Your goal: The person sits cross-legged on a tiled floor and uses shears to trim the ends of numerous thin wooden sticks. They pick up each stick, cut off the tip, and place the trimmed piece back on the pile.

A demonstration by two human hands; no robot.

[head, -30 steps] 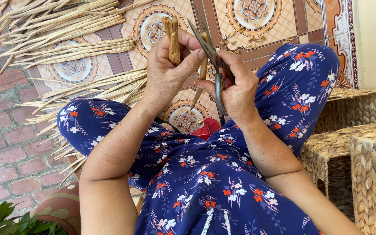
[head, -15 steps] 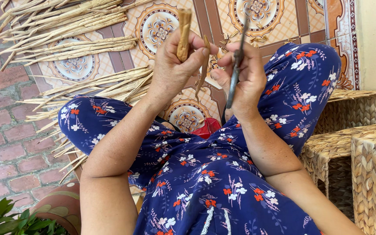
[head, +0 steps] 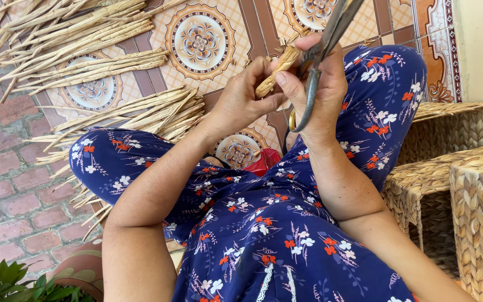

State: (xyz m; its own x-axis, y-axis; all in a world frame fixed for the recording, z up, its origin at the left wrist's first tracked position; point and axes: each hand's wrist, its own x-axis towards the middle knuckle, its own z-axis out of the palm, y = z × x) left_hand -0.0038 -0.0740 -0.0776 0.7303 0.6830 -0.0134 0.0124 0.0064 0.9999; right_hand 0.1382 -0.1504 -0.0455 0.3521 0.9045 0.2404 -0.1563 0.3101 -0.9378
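My left hand [head: 247, 95] pinches a short tan dried plant stalk [head: 278, 66] and holds it up in front of me. My right hand [head: 322, 92] grips a pair of dark metal scissors [head: 322, 47], blades pointing up and away, right beside the stalk's upper end. The thumb of my right hand touches the stalk. Both hands are raised above my lap, which is covered by blue cloth with red and white flowers [head: 264, 223]. Whether the blades are on the stalk is unclear.
Bundles of long dried stalks [head: 85, 33] lie on the patterned tiles, with more by my left knee [head: 141, 120]. Woven wicker baskets [head: 454, 184] stand at the right by a pale wall. Brick paving [head: 1, 184], a clay pot and green leaves [head: 6, 279] are at the lower left.
The scissors have swung from pointing down to pointing up. My left hand has tilted the stalk to the right, and both hands have closed together around it.
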